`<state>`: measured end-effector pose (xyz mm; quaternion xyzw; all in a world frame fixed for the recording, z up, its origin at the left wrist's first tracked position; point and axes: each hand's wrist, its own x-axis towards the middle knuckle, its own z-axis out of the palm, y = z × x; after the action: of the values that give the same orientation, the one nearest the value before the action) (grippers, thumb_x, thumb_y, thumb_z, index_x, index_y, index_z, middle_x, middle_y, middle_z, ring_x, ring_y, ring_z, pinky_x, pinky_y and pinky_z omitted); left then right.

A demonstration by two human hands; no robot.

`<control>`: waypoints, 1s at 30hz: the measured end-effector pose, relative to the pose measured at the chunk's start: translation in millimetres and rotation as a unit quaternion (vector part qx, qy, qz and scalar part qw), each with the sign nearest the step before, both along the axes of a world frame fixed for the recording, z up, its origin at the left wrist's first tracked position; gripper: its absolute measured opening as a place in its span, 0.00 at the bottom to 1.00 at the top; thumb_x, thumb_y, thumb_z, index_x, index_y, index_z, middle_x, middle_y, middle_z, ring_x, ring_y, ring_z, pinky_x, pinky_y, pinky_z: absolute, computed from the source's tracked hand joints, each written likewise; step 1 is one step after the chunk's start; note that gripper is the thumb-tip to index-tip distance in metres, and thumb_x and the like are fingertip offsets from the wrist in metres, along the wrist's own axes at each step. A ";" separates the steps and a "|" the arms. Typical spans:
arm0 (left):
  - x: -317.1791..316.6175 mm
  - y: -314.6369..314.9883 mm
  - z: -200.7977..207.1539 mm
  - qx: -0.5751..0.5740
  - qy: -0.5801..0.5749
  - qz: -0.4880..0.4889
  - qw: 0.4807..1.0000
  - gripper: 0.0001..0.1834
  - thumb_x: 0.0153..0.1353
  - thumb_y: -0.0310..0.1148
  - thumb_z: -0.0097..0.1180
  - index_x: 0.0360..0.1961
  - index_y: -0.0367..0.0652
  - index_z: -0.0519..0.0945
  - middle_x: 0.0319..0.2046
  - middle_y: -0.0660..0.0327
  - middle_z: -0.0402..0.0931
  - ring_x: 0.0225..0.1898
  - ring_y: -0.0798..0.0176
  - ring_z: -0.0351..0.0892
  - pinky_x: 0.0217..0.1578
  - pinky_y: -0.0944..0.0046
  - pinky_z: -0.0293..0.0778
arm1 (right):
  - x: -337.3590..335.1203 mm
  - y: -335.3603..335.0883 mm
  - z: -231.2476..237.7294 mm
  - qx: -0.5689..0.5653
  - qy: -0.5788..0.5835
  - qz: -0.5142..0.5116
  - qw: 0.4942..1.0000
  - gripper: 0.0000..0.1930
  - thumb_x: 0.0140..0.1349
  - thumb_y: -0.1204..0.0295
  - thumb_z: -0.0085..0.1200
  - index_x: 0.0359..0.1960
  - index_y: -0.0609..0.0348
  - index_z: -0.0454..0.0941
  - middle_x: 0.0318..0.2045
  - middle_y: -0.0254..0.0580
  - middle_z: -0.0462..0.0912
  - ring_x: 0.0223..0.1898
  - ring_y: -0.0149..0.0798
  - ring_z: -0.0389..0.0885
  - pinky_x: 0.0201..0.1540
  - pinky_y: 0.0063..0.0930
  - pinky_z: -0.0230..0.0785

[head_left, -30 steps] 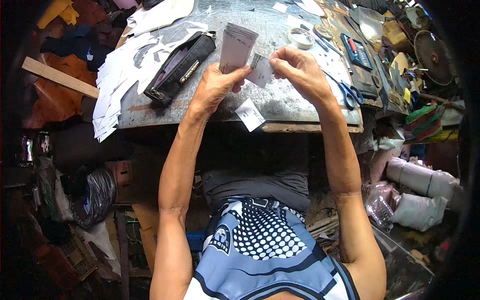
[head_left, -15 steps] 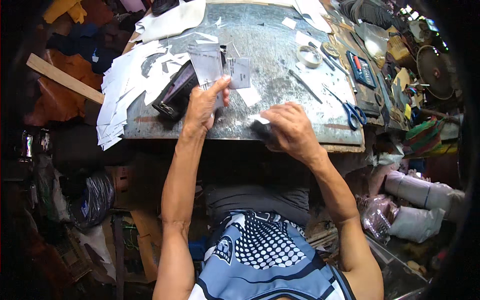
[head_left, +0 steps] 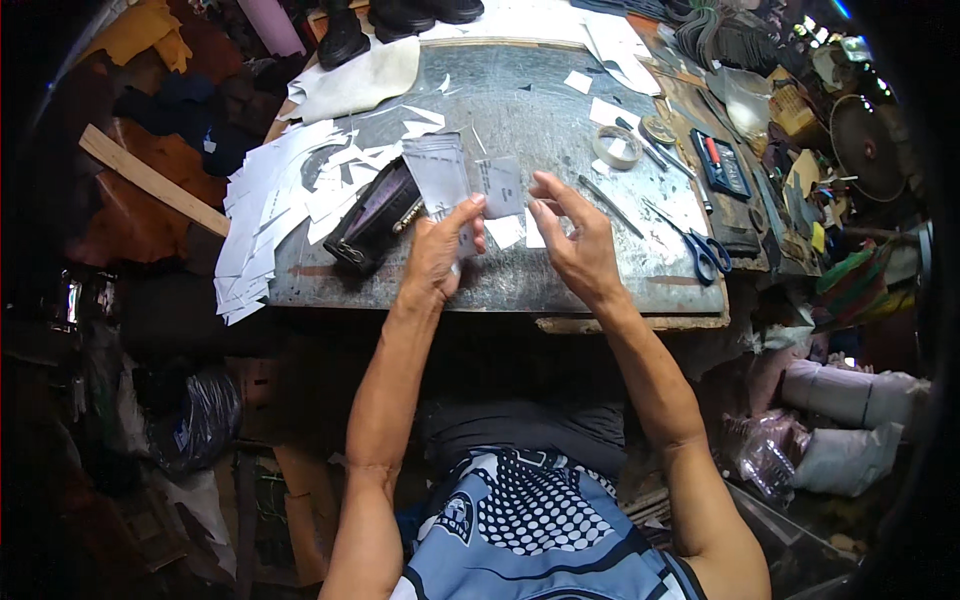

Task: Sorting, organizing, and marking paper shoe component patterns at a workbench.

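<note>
My left hand [head_left: 440,255] is closed around a fan of pale, printed paper pieces [head_left: 437,168], its thumb pressed on top. A smaller greyish rectangular piece [head_left: 502,186] sticks out of the same grip toward the right. Just right of that piece, my right hand [head_left: 582,248] is raised with thumb and fingers apart, nothing visible between them. Two small white slips, one of them this slip [head_left: 506,233], lie on the metal tabletop [head_left: 480,285] between my hands. A black pouch [head_left: 375,215] with a purplish lining and a zipper lies gaping beside my left hand.
White paper sheets [head_left: 250,235] pile up at the table's left. To the right lie a tape roll [head_left: 616,147], a dark pen-like tool [head_left: 612,207], blue-handled scissors [head_left: 708,258] and a small tool case [head_left: 722,165]. Black shoes [head_left: 345,40] stand at the far edge.
My right hand has let go of a small white slip, which appears to lie on the table, and has risen toward the pieces in my left hand. The whole view has shifted slightly.
</note>
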<state>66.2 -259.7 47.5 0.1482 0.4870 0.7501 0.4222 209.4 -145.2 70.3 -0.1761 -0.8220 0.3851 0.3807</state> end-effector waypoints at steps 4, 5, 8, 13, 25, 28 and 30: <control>13.0 6.8 1.8 0.026 -0.021 0.012 0.999 0.10 0.59 0.34 0.62 0.35 0.39 0.77 0.22 0.66 0.75 0.20 0.73 0.73 0.22 0.73 0.71 | -2.6 -13.7 -0.4 -0.011 0.049 -0.013 0.999 0.19 0.61 0.78 0.54 0.55 0.60 0.74 0.37 0.52 0.83 0.35 0.41 0.85 0.35 0.31 0.78; 14.0 6.9 1.3 0.032 -0.019 0.011 0.999 0.10 0.59 0.34 0.62 0.35 0.39 0.77 0.22 0.66 0.75 0.21 0.73 0.73 0.22 0.73 0.71 | -3.5 -14.8 0.1 -0.010 0.050 -0.013 0.999 0.19 0.61 0.78 0.54 0.55 0.60 0.74 0.37 0.52 0.83 0.35 0.41 0.85 0.35 0.31 0.78; 14.6 5.3 1.1 0.022 -0.027 0.011 0.999 0.12 0.57 0.35 0.63 0.36 0.37 0.79 0.23 0.65 0.75 0.22 0.73 0.73 0.22 0.73 0.71 | -3.7 -18.3 0.4 0.004 0.068 -0.012 0.998 0.19 0.60 0.81 0.53 0.55 0.60 0.74 0.38 0.54 0.83 0.36 0.42 0.85 0.36 0.30 0.78; 16.2 2.2 6.1 0.023 -0.018 0.009 1.000 0.11 0.59 0.35 0.63 0.35 0.39 0.78 0.22 0.66 0.74 0.21 0.73 0.73 0.23 0.73 0.71 | -5.6 -17.7 -0.9 0.024 0.084 -0.011 0.996 0.19 0.60 0.81 0.53 0.55 0.59 0.74 0.41 0.57 0.82 0.40 0.45 0.85 0.38 0.32 0.78; 15.5 -1.5 7.4 0.039 -0.038 -0.032 0.998 0.10 0.60 0.35 0.61 0.34 0.40 0.77 0.21 0.66 0.73 0.21 0.72 0.72 0.25 0.71 0.70 | -1.6 -14.3 -1.5 -0.124 0.066 0.039 0.989 0.19 0.63 0.77 0.50 0.57 0.63 0.72 0.29 0.45 0.83 0.30 0.30 0.83 0.34 0.24 0.76; 16.1 -0.9 8.7 0.043 -0.038 -0.051 0.997 0.10 0.60 0.35 0.61 0.34 0.40 0.77 0.21 0.67 0.73 0.22 0.71 0.72 0.25 0.70 0.70 | -1.2 -13.8 -1.2 -0.184 0.094 0.057 0.977 0.18 0.64 0.75 0.50 0.56 0.64 0.73 0.29 0.44 0.83 0.30 0.30 0.83 0.33 0.23 0.75; 16.0 -1.6 8.3 0.042 -0.034 -0.057 0.997 0.10 0.61 0.35 0.60 0.35 0.40 0.77 0.21 0.67 0.73 0.22 0.71 0.71 0.25 0.71 0.69 | -1.2 -12.4 -1.2 -0.188 0.096 0.064 0.975 0.18 0.65 0.74 0.50 0.56 0.63 0.73 0.30 0.44 0.83 0.30 0.30 0.83 0.33 0.23 0.75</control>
<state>82.2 -261.3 55.8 0.1681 0.4311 0.7489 0.4743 208.2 -157.6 69.1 -0.1537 -0.7039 0.5717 0.3924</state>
